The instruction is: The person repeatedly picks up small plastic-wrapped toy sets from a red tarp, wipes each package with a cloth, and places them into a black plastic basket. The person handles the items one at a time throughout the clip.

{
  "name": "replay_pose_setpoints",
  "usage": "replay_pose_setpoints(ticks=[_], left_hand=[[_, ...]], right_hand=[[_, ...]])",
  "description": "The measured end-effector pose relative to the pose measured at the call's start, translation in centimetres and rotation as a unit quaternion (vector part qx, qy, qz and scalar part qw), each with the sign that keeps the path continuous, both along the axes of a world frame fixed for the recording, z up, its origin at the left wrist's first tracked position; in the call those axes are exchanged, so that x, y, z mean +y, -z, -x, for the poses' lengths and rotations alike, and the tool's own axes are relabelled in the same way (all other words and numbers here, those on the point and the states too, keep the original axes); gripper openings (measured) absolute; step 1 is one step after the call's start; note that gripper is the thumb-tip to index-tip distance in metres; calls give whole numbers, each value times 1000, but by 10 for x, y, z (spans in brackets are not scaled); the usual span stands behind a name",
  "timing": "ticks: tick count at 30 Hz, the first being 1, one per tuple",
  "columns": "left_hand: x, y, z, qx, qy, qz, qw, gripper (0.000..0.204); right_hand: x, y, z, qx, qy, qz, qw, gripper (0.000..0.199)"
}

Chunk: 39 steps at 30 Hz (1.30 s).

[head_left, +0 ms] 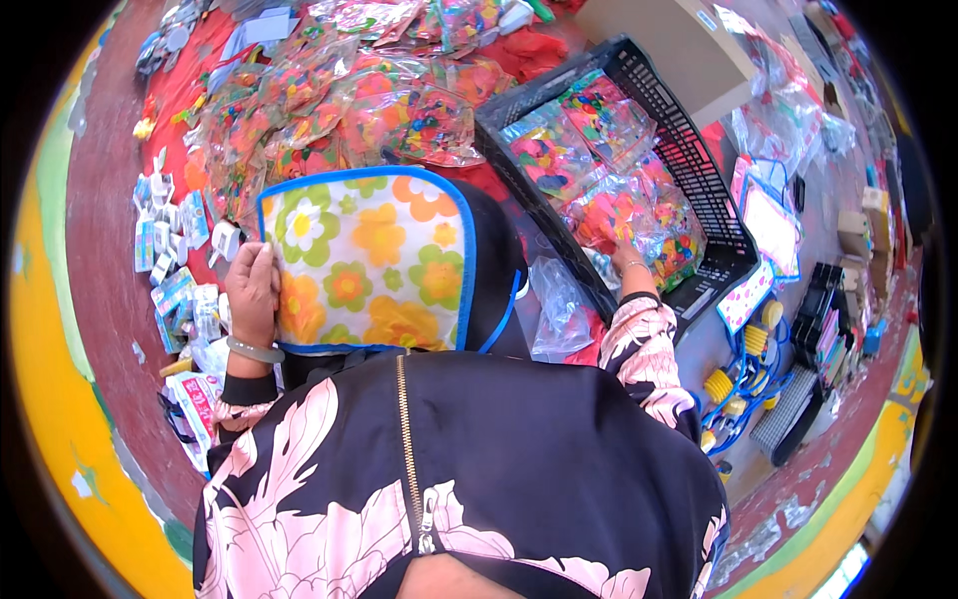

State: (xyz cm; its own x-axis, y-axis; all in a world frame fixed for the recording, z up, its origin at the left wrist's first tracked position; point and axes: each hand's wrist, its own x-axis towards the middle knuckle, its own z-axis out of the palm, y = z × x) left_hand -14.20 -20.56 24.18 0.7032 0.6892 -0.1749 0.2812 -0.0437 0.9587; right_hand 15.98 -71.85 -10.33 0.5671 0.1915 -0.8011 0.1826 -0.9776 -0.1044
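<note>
Across my lap lies a flower-printed apron-like cloth [347, 287] with blue edging and a blue tie. My left hand [253, 292] is closed at its left edge, fingers pinched on the border. To the right, my right hand [629, 262] reaches into a black plastic crate [720, 205]. It touches the clear plastic packets [611, 140] of colourful small pieces inside. Its fingers blend with the shiny packets, so their grip is hard to make out.
More colourful packets [399, 115] are heaped on red cloth ahead. Small white items [165, 240] lie at the left. A cardboard box [669, 50] stands behind the crate. Blue cords with yellow parts [733, 384] and a dark grey basket [785, 414] are at the right.
</note>
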Motion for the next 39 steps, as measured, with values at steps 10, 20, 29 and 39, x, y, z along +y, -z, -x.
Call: replay_pose_setpoints(ticks=[10, 20, 29, 39], left_hand=[[9, 3, 3, 9, 34, -24, 999, 14], [5, 6, 14, -66, 96, 118, 986, 10], [36, 17, 36, -149, 103, 221, 958, 16], [169, 282, 90, 25, -291, 179, 939, 29]], right_hand=[[-5, -37, -61, -68, -49, -54, 995, 35], [250, -421, 43, -155, 200, -666, 702, 27], [331, -391, 166, -392, -418, -391, 721, 25], [336, -380, 161, -411, -398, -416, 707, 24]])
